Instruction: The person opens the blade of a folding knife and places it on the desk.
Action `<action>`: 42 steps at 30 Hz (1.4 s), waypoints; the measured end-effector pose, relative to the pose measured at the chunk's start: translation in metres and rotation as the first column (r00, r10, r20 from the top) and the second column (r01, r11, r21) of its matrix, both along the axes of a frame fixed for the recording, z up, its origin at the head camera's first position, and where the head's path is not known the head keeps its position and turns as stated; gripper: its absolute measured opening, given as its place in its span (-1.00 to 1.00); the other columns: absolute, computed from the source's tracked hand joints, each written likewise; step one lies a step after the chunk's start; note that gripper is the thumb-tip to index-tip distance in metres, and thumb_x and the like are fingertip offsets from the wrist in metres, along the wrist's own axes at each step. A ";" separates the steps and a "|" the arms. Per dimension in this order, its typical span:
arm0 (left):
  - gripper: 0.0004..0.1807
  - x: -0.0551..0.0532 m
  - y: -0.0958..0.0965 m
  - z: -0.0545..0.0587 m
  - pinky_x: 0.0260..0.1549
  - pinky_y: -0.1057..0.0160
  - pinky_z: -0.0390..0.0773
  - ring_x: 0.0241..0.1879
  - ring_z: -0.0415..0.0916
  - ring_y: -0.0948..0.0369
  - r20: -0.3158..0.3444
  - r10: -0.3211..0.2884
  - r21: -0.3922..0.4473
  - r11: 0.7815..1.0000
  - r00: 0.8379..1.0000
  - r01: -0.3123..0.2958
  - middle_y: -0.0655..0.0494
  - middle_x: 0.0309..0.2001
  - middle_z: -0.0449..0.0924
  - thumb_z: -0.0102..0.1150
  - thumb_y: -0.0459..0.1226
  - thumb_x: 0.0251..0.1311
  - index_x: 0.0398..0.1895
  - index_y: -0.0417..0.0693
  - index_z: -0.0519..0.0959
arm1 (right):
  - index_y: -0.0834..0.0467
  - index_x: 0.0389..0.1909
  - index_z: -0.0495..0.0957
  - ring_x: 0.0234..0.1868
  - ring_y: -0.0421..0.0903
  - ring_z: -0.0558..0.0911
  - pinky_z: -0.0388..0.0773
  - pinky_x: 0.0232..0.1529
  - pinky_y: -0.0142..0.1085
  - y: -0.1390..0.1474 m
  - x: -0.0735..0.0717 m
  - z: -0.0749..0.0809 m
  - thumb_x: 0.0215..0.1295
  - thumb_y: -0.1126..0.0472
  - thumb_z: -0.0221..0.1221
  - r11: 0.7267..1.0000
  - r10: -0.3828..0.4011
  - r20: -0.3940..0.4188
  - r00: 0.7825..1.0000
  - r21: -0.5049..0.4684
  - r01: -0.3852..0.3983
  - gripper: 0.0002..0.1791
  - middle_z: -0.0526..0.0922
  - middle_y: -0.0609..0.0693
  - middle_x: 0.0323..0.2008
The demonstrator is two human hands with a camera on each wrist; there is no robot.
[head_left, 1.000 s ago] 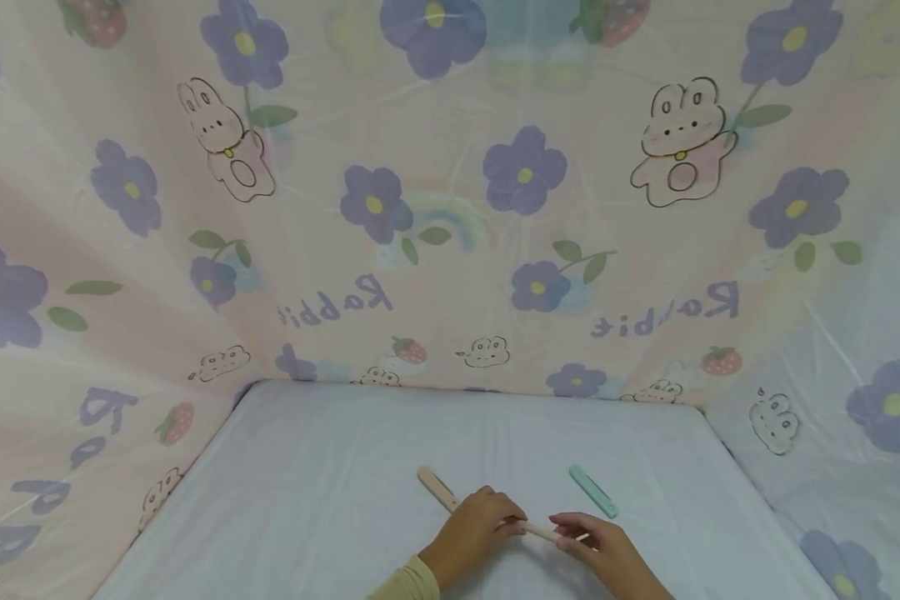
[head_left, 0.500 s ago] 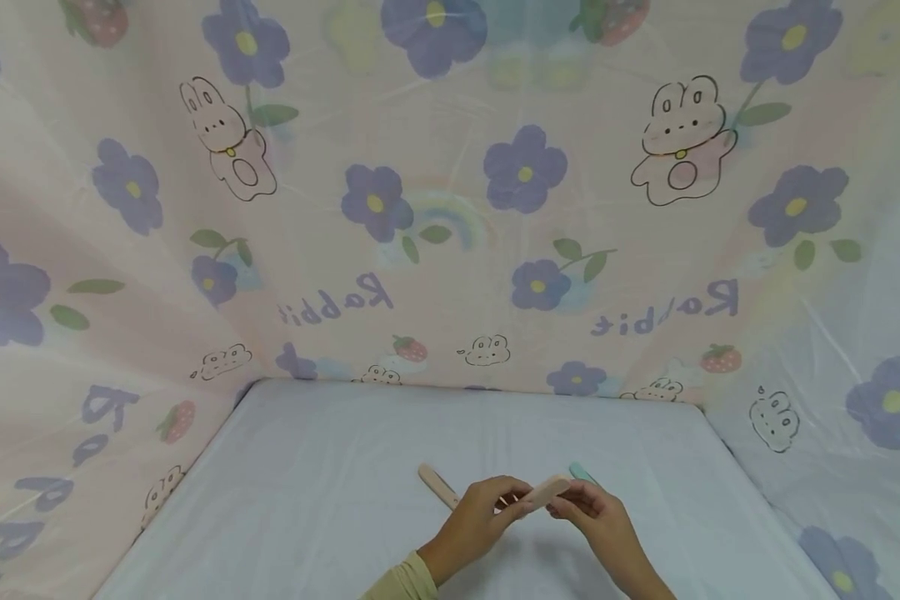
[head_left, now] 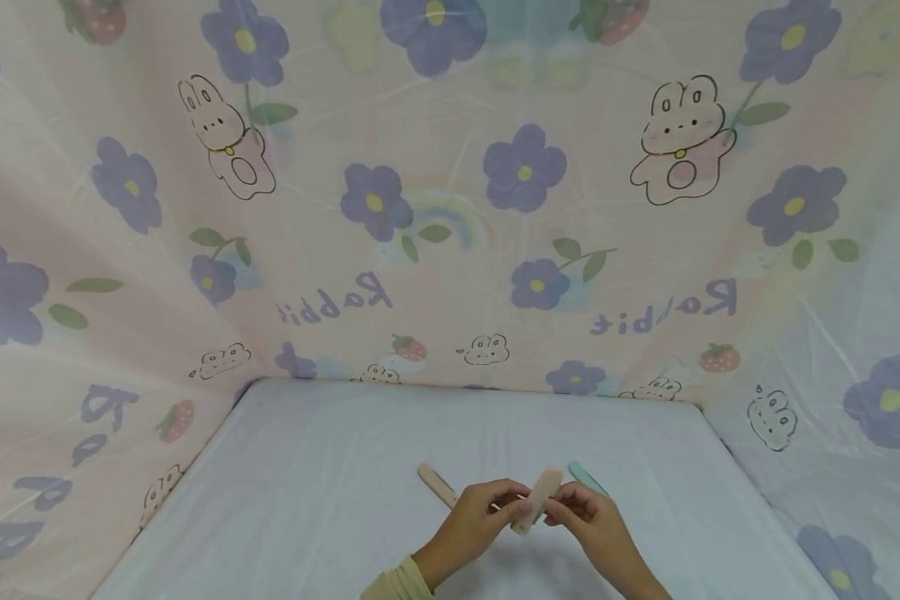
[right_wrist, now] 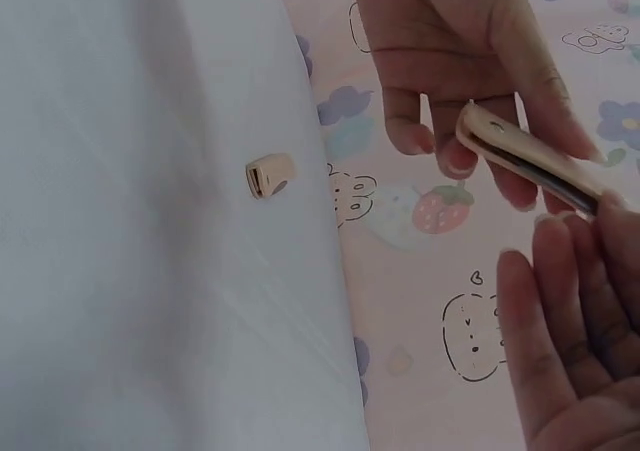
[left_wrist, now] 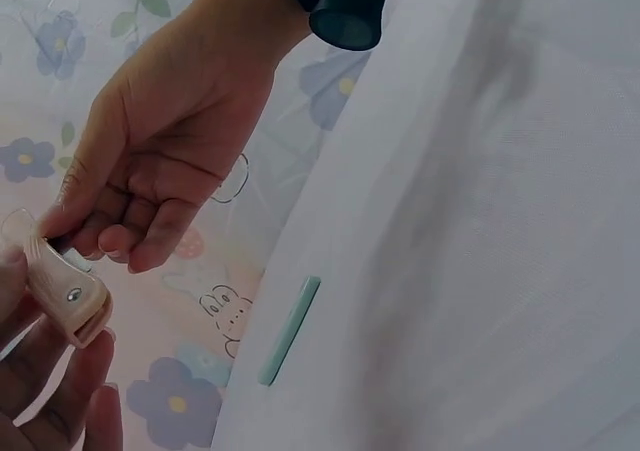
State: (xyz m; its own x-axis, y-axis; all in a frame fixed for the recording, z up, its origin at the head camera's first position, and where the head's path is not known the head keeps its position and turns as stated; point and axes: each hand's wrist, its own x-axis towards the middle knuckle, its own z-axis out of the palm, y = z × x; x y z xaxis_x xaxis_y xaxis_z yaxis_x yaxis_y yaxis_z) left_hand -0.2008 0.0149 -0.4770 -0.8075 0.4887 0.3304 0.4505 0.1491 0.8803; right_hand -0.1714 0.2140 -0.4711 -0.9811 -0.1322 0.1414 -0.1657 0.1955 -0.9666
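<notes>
Between both hands, raised over the white surface, is a flat beige folding knife (head_left: 540, 498). The left wrist view shows a round rivet on its handle (left_wrist: 60, 289), and a dark slot runs along the knife (right_wrist: 535, 153) in the right wrist view. My left hand (head_left: 474, 523) grips it with the thumb on its face. From the other side, my right hand (head_left: 598, 525) pinches it between thumb and forefinger. A similar beige piece (head_left: 437, 484) lies behind my left hand. Past my right fingers lies a mint-green one (head_left: 587, 477), partly hidden by them in the head view.
The white-covered table (head_left: 330, 467) spreads out under my hands. Patterned curtains (head_left: 450, 275) with flowers and rabbits enclose its back and sides. A dark camera mount (left_wrist: 348, 11) sits on my right wrist.
The beige folding knife has been lifted and turned from thin edge-on to broad face toward the head camera, then tilted more upright. Both hands rose with it; the beige and mint pieces stayed put.
</notes>
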 end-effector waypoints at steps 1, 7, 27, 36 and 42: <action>-0.71 0.000 -0.001 -0.001 -0.41 0.42 0.57 -0.36 0.53 0.42 0.008 -0.001 0.005 1.000 1.000 0.001 0.26 -0.28 0.64 0.05 -0.07 0.27 -0.12 -0.04 0.60 | 0.32 -0.29 0.49 -0.28 0.05 0.63 0.62 -0.20 -0.27 0.000 0.000 0.000 0.27 0.17 0.17 1.000 0.023 -0.002 1.000 0.004 -0.023 -0.76 0.60 0.14 -0.33; -0.73 0.000 -0.003 -0.001 -0.41 0.39 0.59 -0.39 0.53 0.39 0.063 -0.028 0.055 0.998 0.998 0.024 0.22 -0.30 0.63 0.09 -0.14 0.27 -0.11 -0.10 0.58 | 0.34 -0.30 0.48 -0.31 -0.02 0.63 0.61 -0.19 -0.24 0.000 0.000 -0.001 0.31 0.18 0.12 0.989 0.146 0.004 0.989 0.023 -0.146 -0.76 0.63 0.13 -0.34; -0.76 0.003 -0.006 -0.015 -0.42 0.30 0.65 -0.36 0.55 0.31 0.194 -0.115 0.174 0.981 0.974 0.082 0.15 -0.29 0.57 0.07 -0.20 0.30 -0.09 -0.17 0.52 | 0.48 -0.31 0.39 -0.34 -0.12 0.65 0.62 -0.21 -0.12 0.001 0.000 -0.016 0.34 0.27 0.07 0.963 0.261 0.034 0.965 -0.080 -0.258 -0.73 0.61 0.06 -0.37; -0.76 0.009 -0.006 -0.014 -0.40 0.31 0.64 -0.33 0.52 0.27 0.302 -0.118 0.177 0.982 0.946 0.066 0.16 -0.26 0.54 0.10 -0.19 0.28 -0.12 -0.16 0.51 | 0.44 -0.13 0.36 -0.29 -0.06 0.64 0.62 -0.21 -0.08 -0.002 0.002 -0.019 0.38 0.26 0.02 0.959 0.260 0.063 0.964 -0.130 -0.250 -0.73 0.60 0.11 -0.27; -0.76 0.010 -0.007 -0.013 -0.39 0.32 0.64 -0.29 0.52 0.27 0.293 -0.145 0.173 0.980 0.945 0.097 0.16 -0.19 0.53 0.09 -0.19 0.28 -0.10 -0.16 0.49 | 0.41 -0.21 0.41 -0.35 -0.08 0.64 0.63 -0.26 -0.11 -0.003 0.000 -0.020 0.39 0.25 0.02 0.965 0.250 0.052 0.967 -0.088 -0.245 -0.76 0.61 0.07 -0.33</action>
